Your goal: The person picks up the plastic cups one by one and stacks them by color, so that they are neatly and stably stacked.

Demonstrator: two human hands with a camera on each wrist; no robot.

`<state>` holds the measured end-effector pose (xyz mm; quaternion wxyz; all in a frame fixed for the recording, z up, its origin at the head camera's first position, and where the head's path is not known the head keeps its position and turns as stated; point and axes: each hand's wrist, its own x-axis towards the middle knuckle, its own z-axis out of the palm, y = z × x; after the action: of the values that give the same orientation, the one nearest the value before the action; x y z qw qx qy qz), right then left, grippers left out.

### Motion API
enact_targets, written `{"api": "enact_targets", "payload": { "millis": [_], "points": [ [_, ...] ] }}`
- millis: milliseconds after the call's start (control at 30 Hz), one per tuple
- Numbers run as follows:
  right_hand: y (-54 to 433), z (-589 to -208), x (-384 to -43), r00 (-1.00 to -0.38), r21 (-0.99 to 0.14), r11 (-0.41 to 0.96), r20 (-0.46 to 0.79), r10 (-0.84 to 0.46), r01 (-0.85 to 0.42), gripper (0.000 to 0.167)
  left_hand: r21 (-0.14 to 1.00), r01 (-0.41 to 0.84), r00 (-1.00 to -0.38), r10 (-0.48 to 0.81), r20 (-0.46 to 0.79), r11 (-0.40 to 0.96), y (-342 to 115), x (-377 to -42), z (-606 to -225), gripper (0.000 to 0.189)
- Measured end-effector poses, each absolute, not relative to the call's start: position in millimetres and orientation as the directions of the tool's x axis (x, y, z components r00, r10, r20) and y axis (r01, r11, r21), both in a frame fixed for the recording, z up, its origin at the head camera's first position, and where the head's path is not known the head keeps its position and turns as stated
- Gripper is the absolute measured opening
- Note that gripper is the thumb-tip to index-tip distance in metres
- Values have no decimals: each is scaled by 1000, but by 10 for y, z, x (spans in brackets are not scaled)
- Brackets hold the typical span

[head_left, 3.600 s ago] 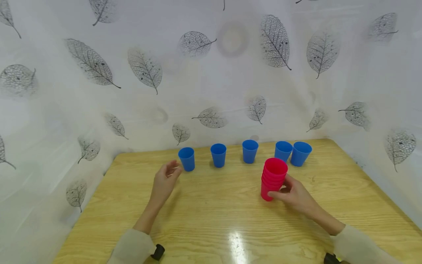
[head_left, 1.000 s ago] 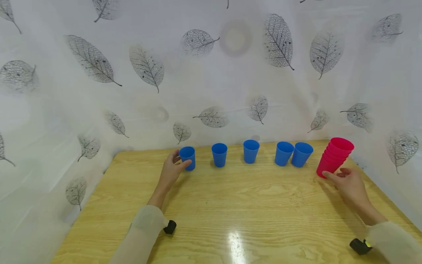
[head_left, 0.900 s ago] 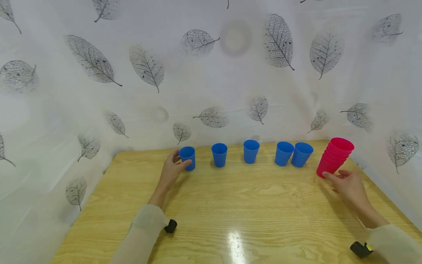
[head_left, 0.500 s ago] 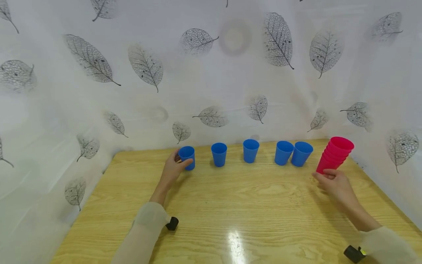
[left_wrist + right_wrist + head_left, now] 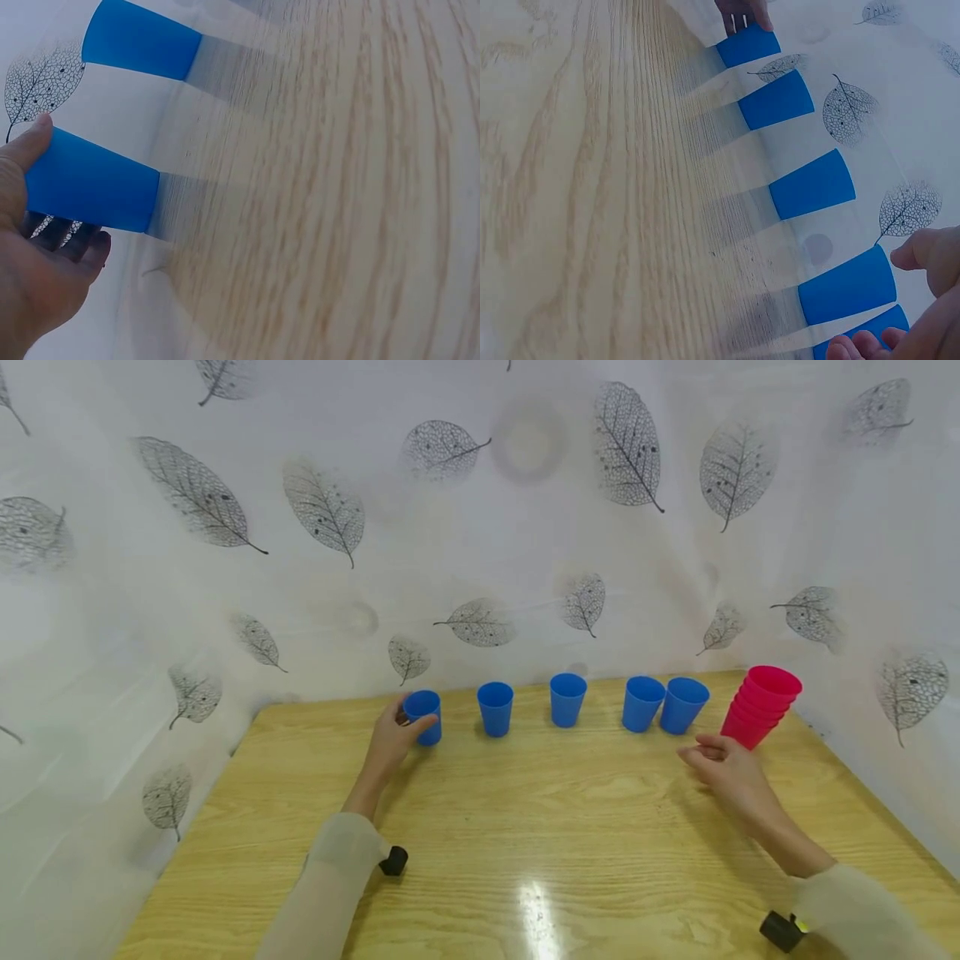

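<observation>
Wood table, leaf-print backdrop.

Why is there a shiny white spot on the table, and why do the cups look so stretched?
Head view: lamp glare on the glossy table. Left wrist view: the wide lens stretches the blue cup that the left hand holds, and the wood grain looks smeared. Right wrist view: the same stretching.

No readable text, label or number anywhere.
</observation>
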<state>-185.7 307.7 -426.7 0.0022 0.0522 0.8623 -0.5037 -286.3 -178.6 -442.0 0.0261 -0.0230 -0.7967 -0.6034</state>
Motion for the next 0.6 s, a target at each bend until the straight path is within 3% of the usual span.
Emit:
{"api": "enact_targets", "payload": {
  "millis": [367, 600],
  "points": [
    [2856, -4225, -1879, -998, -854, 515, -60, 36, 70, 75, 942, 77, -997, 11, 77, 328, -1784, -2846, -4410, 72],
    [2712, -4219, -1925, -1000, -842, 539, 0, -3, -1, 65, 930, 80, -997, 42, 69, 359, -1792, -2802, -4413, 69]
  ]
}}
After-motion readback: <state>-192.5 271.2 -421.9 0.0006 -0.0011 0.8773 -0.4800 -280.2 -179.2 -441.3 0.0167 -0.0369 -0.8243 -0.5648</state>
